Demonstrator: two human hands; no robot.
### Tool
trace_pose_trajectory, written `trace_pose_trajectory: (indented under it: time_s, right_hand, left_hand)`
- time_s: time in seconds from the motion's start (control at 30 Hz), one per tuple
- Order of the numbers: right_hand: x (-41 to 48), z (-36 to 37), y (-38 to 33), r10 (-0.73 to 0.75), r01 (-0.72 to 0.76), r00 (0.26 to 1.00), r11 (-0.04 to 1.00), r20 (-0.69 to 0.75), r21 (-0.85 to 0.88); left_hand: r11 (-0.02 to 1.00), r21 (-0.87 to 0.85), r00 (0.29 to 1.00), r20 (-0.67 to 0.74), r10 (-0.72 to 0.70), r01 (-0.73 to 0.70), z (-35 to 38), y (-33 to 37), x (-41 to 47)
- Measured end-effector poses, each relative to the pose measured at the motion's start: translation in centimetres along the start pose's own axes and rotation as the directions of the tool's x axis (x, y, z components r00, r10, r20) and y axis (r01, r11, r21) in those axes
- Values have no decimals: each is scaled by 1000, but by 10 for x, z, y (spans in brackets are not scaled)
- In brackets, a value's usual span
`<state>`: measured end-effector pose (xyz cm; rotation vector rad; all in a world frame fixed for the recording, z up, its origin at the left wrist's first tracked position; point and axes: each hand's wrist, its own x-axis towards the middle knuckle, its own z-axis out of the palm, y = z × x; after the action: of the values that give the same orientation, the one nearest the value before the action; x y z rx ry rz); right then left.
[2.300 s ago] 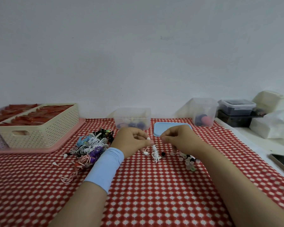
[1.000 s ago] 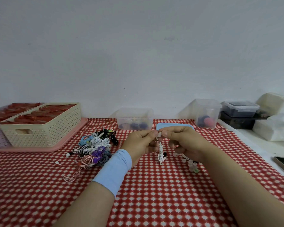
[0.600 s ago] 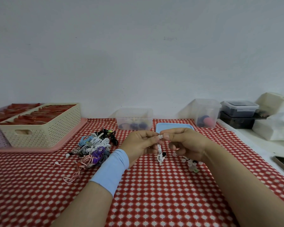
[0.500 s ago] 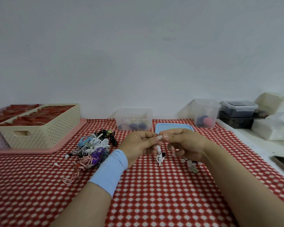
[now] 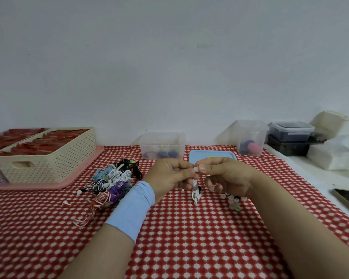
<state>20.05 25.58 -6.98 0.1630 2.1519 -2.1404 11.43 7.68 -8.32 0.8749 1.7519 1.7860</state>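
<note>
Now the white earphone [image 5: 195, 191], before lying on the cloth, hangs just in front of the blue lid [image 5: 211, 154]. The left hand [image 5: 169, 176] and right hand [image 5: 228, 174] meet and both pinch its bud [image 5: 195, 169], so probably a tip is being fitted. I count one earphone in hand, one pile of earphones [image 5: 113, 178] left of the lid, and two clear tubs [image 5: 162, 146] behind it.

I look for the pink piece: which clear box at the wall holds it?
The taller clear box on the right, past the blue lid; the low wide box in the middle shows only dark and pale pieces.
</note>
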Motion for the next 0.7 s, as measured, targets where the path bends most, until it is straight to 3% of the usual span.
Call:
trace_pose_trajectory:
  time_s: [0.1,0.2,0.33,0.5,0.7]
  right_hand:
    - [-2,2,-1,38,-38,998,999,-44,5]
    - [-1,8,-2,-21,27,987,999,-157,34]
    - [-2,10,-3,-204,180,943,977,-264,-113]
    - [-2,14,1,-331,235,901,916,-281,-325]
    - [3,12,4,-427,277,863,848,-270,-453]
  left_hand:
    - [999,47,1000,-18,15,-14,1,-1,-1]
    - [999,15,993,-108,46,-45,2,-1,1]
    - [998,8,979,-190,67,-67,7,-2,5]
    - [997,65,978,-205,47,-34,7,-4,5]
    - [981,192,976,-210,63,-22,4,-6,6]
